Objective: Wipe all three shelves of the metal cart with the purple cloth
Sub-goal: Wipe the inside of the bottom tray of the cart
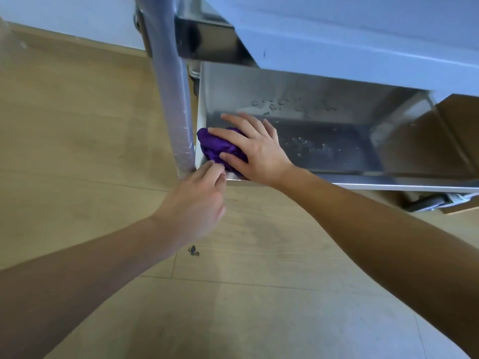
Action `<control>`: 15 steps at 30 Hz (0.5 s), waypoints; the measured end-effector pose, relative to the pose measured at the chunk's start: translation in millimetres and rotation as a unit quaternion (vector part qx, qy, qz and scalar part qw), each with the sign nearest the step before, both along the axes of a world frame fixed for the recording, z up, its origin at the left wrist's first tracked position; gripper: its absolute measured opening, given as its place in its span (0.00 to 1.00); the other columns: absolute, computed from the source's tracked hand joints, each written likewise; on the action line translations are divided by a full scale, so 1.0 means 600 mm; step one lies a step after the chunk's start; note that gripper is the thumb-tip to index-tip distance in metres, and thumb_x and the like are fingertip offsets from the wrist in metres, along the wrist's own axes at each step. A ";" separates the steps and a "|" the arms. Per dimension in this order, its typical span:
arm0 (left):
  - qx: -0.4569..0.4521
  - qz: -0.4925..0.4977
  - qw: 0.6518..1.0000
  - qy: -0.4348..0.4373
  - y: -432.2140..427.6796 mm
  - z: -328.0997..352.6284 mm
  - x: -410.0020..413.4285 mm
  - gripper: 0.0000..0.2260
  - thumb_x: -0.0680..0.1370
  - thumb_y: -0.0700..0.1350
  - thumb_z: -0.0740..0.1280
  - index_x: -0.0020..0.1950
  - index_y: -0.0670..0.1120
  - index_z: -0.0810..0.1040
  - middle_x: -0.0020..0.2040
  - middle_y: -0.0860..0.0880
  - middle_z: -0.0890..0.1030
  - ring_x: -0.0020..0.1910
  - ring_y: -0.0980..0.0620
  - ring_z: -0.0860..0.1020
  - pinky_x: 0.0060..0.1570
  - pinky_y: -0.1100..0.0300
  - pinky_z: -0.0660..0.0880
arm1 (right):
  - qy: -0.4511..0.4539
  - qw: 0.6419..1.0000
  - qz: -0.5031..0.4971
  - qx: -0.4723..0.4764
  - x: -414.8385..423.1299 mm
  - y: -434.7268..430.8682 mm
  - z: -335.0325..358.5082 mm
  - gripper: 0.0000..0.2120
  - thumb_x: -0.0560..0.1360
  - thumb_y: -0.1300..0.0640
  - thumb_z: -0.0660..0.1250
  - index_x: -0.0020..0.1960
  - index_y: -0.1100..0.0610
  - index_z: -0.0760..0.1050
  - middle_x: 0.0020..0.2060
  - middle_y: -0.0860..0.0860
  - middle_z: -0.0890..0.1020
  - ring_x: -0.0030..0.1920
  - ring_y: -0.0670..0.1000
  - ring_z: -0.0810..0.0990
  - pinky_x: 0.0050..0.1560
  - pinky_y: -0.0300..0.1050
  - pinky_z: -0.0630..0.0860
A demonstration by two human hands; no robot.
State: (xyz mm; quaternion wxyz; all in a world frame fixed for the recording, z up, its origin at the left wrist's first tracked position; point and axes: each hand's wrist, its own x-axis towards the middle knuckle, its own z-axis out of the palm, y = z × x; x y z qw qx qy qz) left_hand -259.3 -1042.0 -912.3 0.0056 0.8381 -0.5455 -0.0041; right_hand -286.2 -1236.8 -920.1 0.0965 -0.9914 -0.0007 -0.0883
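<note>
The purple cloth [215, 146] lies bunched in the near left corner of the metal cart's bottom shelf [337, 141]. My right hand [251, 149] lies flat on the cloth with fingers spread, pressing it onto the shelf. My left hand [199, 200] reaches to the shelf's front left corner, its fingertips pinching the cloth's near edge. Water droplets sit on the shelf to the right of the cloth and along its back. An upper shelf [350, 40] overhangs the top of the view.
The cart's wrapped corner post [171, 86] stands just left of the cloth. A caster wheel [430, 203] shows under the shelf's front rim at right. Wooden floor spreads around, with a small dark speck [193, 250] between my arms.
</note>
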 end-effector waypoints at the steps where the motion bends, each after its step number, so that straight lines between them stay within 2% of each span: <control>1: -0.012 0.003 1.000 0.002 0.000 -0.004 -0.003 0.22 0.75 0.43 0.58 0.66 0.33 0.71 0.61 0.40 0.73 0.65 0.41 0.72 0.62 0.47 0.72 | 0.000 0.999 0.034 -0.010 0.002 -0.013 -0.001 0.22 0.80 0.43 0.58 0.73 0.38 0.63 0.74 0.44 0.64 0.75 0.51 0.60 0.73 0.62 0.58; 3: -0.029 0.010 0.999 0.009 0.000 -0.008 -0.006 0.22 0.73 0.41 0.61 0.64 0.32 0.73 0.60 0.39 0.74 0.65 0.40 0.73 0.62 0.46 0.73 | -0.008 0.998 0.053 -0.030 0.015 -0.048 -0.004 0.22 0.79 0.47 0.60 0.73 0.40 0.65 0.73 0.46 0.68 0.73 0.53 0.66 0.72 0.58 0.62; 5: -0.036 0.019 0.999 0.020 0.001 -0.005 -0.010 0.21 0.73 0.40 0.60 0.63 0.32 0.74 0.59 0.39 0.75 0.65 0.40 0.73 0.62 0.46 0.73 | -0.023 0.998 -0.061 -0.005 0.030 -0.088 -0.001 0.22 0.78 0.51 0.62 0.71 0.43 0.69 0.71 0.48 0.70 0.69 0.55 0.70 0.68 0.57 0.67; 7: -0.036 0.023 0.999 0.020 0.000 0.000 -0.014 0.21 0.73 0.42 0.59 0.63 0.32 0.75 0.59 0.39 0.74 0.65 0.41 0.74 0.63 0.48 0.74 | -0.024 0.973 -0.223 0.046 0.039 -0.117 0.004 0.22 0.77 0.51 0.63 0.71 0.44 0.69 0.70 0.48 0.71 0.68 0.57 0.70 0.68 0.55 0.67; 9: -0.036 0.025 0.999 0.018 -0.002 0.002 -0.016 0.22 0.74 0.42 0.59 0.64 0.33 0.74 0.60 0.39 0.74 0.67 0.41 0.72 0.64 0.49 0.73 | -0.024 0.957 -0.286 0.052 0.041 -0.101 0.004 0.21 0.77 0.49 0.62 0.70 0.44 0.69 0.69 0.47 0.71 0.66 0.57 0.71 0.65 0.54 0.67; 10: -0.039 0.026 0.999 0.019 -0.002 0.003 -0.016 0.22 0.74 0.42 0.58 0.64 0.32 0.74 0.60 0.39 0.75 0.68 0.41 0.72 0.64 0.49 0.73 | -0.031 0.961 -0.271 0.037 0.041 -0.077 0.002 0.22 0.77 0.47 0.62 0.70 0.44 0.69 0.68 0.47 0.71 0.65 0.58 0.71 0.63 0.54 0.67; 12: -0.041 0.030 0.998 0.020 -0.002 0.002 -0.019 0.22 0.74 0.42 0.58 0.64 0.32 0.74 0.60 0.39 0.75 0.68 0.40 0.72 0.64 0.48 0.73 | -0.049 0.982 -0.180 0.018 0.042 -0.019 -0.005 0.22 0.76 0.46 0.61 0.69 0.43 0.69 0.67 0.45 0.72 0.62 0.57 0.73 0.58 0.53 0.69; 15: -0.044 0.037 0.998 0.025 -0.002 0.002 -0.021 0.22 0.72 0.42 0.58 0.62 0.32 0.75 0.59 0.38 0.76 0.66 0.40 0.73 0.63 0.48 0.74 | -0.030 0.998 -0.053 -0.001 0.051 0.013 -0.004 0.22 0.76 0.49 0.61 0.70 0.42 0.68 0.67 0.44 0.73 0.61 0.55 0.74 0.57 0.52 0.69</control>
